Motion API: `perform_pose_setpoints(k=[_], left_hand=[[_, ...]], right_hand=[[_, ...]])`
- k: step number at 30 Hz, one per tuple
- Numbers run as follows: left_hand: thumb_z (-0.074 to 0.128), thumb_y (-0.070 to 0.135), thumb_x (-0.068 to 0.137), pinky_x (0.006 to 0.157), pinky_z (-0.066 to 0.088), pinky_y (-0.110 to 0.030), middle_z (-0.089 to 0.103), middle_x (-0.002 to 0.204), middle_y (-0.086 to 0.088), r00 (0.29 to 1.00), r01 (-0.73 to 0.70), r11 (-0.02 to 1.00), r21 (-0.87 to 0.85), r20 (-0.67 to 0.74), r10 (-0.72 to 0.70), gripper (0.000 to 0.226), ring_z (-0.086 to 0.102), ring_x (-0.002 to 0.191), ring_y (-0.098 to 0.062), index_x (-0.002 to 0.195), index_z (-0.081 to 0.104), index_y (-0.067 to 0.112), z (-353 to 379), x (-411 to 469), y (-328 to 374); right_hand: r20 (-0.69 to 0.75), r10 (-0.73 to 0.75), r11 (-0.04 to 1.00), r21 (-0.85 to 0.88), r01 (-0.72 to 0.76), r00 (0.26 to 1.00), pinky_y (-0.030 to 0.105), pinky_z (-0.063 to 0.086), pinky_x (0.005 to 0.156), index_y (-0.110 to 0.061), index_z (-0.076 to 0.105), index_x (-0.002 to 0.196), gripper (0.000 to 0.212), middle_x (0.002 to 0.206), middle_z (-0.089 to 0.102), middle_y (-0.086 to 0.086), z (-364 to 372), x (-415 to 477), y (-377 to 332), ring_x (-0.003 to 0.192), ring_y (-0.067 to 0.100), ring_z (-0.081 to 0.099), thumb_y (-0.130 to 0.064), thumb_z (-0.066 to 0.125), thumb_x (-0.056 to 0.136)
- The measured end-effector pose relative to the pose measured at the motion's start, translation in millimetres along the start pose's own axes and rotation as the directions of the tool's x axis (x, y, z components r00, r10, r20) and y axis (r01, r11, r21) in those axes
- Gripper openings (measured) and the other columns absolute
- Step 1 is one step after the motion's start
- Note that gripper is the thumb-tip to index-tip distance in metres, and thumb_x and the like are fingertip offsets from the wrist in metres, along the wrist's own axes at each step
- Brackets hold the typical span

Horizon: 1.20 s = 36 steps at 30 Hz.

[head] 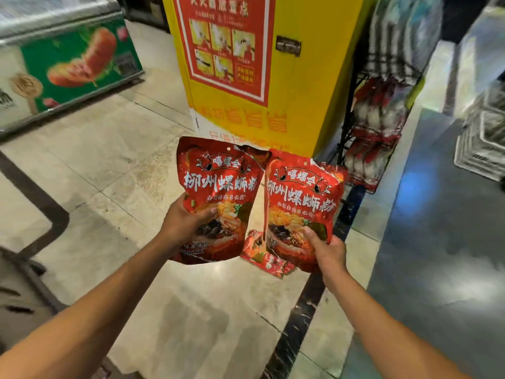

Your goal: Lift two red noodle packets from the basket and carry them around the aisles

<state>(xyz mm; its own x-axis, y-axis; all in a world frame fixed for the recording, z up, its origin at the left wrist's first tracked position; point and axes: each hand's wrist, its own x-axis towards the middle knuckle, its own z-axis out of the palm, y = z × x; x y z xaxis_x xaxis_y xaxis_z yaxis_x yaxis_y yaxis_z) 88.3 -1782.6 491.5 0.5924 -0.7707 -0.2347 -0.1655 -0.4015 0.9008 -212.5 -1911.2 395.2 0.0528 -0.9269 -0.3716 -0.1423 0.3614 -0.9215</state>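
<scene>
Two red noodle packets are up off any shelf | your left hand grips the left packet, fingers curled on its lower edge | your right hand pinches the right packet | both held over the floor before the yellow pillar | putting them down is left, I judge.

Three red noodle packets, two hands, one freezer.

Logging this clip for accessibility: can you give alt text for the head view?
The left hand and right hand each grip a glossy red noodle packet, left packet and right packet, side by side above a beige tiled floor, before a yellow pillar.
</scene>
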Motion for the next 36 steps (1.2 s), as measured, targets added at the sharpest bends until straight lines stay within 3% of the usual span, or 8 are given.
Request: perform_pose_setpoints(k=[9,14,18,21,24,31,33,36], left_hand=[[0.089,0.052,0.073,0.097,0.056,-0.055,0.075,0.117,0.007,0.982,-0.168,0.982,-0.090,0.071,0.175,0.069,0.074,0.104,-0.021,0.131,0.060,0.030,-35.9,-74.0,222.8],[0.090,0.041,0.074,0.098,0.055,-0.059,0.077,0.115,0.005,0.953,-0.239,0.958,-0.160,0.151,0.263,0.059,0.074,0.104,-0.026,0.125,0.063,0.030,-24.0,-83.3,283.0],[0.088,0.028,0.080,0.097,0.056,-0.055,0.078,0.111,0.002,0.890,-0.315,0.930,-0.191,0.280,0.360,0.046,0.074,0.102,-0.026,0.121,0.067,0.025,2.0,-84.1,312.3],[0.087,0.023,0.081,0.096,0.056,-0.050,0.078,0.107,-0.001,0.827,-0.345,0.913,-0.217,0.389,0.405,0.042,0.074,0.099,-0.025,0.118,0.068,0.021,25.9,-85.8,327.0],[0.086,0.023,0.081,0.091,0.058,-0.045,0.077,0.106,-0.002,0.741,-0.358,0.904,-0.233,0.518,0.427,0.040,0.073,0.100,-0.027,0.115,0.066,0.023,51.8,-90.8,334.8],[0.086,0.033,0.077,0.101,0.053,-0.055,0.076,0.109,0.003,0.489,-0.369,0.892,-0.262,0.761,0.425,0.038,0.072,0.103,-0.024,0.109,0.065,0.033,117.6,-143.5,338.1],[0.085,0.035,0.077,0.090,0.059,-0.049,0.074,0.109,0.003,0.390,-0.363,0.890,-0.276,0.822,0.414,0.037,0.071,0.102,-0.023,0.108,0.064,0.035,135.6,-175.1,337.3],[0.084,0.030,0.080,0.056,0.060,-0.026,0.075,0.106,0.003,0.273,-0.327,0.893,-0.309,0.874,0.403,0.037,0.072,0.098,-0.020,0.111,0.063,0.035,153.2,-223.1,334.7]], right_hand=[[-0.154,-0.114,0.977,0.160,0.139,0.981,0.043,0.061,0.086,-0.027,0.070,0.101,0.036,0.099,0.077,0.001,-111.1,-102.4,-210.3,0.090,0.022,0.075,-0.047,0.085,0.076],[-0.294,-0.131,0.955,0.218,0.200,0.947,0.046,0.064,0.081,-0.016,0.069,0.118,0.053,0.104,0.078,0.006,-163.6,-145.9,-257.0,0.089,0.027,0.077,-0.045,0.086,0.077],[-0.416,-0.135,0.934,0.248,0.255,0.899,0.047,0.063,0.081,-0.020,0.067,0.116,0.047,0.105,0.078,0.003,-194.7,-192.1,-263.6,0.092,0.026,0.076,-0.045,0.084,0.079],[-0.533,-0.113,0.928,0.244,0.280,0.838,0.039,0.061,0.079,-0.020,0.065,0.115,0.047,0.104,0.075,-0.001,-204.9,-233.5,-258.6,0.092,0.022,0.073,-0.045,0.083,0.081],[-0.648,-0.066,0.920,0.255,0.298,0.759,0.045,0.063,0.082,-0.020,0.069,0.110,0.055,0.099,0.079,0.001,-211.1,-272.1,-242.1,0.092,0.026,0.076,-0.052,0.085,0.068],[-0.845,0.062,0.895,0.282,0.344,0.532,0.052,0.063,0.084,-0.016,0.072,0.106,0.076,0.096,0.080,0.008,-232.5,-386.1,-192.0,0.088,0.028,0.078,-0.063,0.090,0.049],[-0.890,0.084,0.886,0.273,0.375,0.449,0.053,0.062,0.085,-0.018,0.072,0.106,0.078,0.096,0.080,0.007,-240.3,-425.3,-175.8,0.089,0.029,0.078,-0.066,0.092,0.047],[-0.928,0.126,0.878,0.269,0.395,0.351,0.053,0.062,0.088,-0.018,0.073,0.106,0.049,0.095,0.080,0.007,-245.2,-478.9,-156.2,0.089,0.028,0.078,-0.047,0.088,0.069]])
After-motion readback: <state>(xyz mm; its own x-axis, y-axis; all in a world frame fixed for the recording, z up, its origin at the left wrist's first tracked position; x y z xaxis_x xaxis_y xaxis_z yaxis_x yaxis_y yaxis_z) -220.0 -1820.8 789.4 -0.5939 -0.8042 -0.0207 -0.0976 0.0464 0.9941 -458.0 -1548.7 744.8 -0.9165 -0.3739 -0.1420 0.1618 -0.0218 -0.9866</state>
